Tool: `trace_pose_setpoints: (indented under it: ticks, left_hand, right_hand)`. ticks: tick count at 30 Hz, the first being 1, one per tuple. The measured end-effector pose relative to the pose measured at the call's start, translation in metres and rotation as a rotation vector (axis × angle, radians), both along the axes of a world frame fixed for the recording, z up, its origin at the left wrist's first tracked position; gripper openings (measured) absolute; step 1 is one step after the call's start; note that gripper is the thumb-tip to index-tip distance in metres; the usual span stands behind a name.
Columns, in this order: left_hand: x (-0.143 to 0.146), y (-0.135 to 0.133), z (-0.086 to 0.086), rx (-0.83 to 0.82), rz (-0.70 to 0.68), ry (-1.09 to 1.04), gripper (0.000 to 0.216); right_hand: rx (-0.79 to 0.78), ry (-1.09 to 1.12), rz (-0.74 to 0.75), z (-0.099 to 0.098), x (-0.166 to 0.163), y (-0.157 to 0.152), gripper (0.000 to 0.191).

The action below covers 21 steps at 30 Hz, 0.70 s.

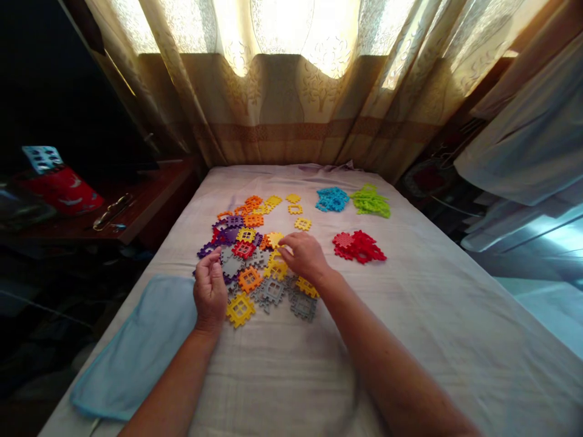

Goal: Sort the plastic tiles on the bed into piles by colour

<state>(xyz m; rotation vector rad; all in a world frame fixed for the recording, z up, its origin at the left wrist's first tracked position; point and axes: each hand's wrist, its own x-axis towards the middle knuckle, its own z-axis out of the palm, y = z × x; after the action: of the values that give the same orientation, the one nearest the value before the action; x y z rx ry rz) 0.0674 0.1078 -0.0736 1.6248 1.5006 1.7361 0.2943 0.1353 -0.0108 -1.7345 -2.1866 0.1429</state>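
Notched, square plastic tiles in mixed colours [258,259] lay heaped on the pale bedsheet [273,376]; a blue heap [332,199], lime-green heap [370,201] and red heap [361,247] sat apart, perhaps to keep colours separate. The right hand [304,252] had its fingertips at a yellow tile [274,239]; the left hand [211,292], curled at the pile's edge, perhaps hemmed it in. Whether either gripped anything, I couldn't tell.

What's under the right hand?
Around the right hand, yellow pieces show by the fingertips; a yellow piece and gray pieces show near the wrist. Anything directly beneath the palm is covered, so can't tell.
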Motion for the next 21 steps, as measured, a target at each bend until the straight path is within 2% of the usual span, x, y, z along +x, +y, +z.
trace_pose_setpoints:
  ticks: [4,9,16,21]
  left_hand:
    - [0.0,0.002,-0.001,-0.02,-0.008,-0.053,0.031]
    - [-0.003,0.006,-0.004,-0.061,0.01,-0.111,0.033]
    - [-0.002,0.005,-0.002,-0.066,-0.018,-0.151,0.032]
    - [-0.001,0.004,-0.002,-0.041,-0.026,-0.118,0.032]
  right_hand:
    - [-0.029,-0.086,0.128,0.003,-0.05,0.013,0.031]
    - [-0.03,-0.168,0.158,-0.002,-0.071,0.022,0.032]
    - [0.009,-0.113,0.163,-0.009,-0.07,0.022,0.027]
    - [0.163,0.108,0.013,-0.004,-0.036,0.012,0.028]
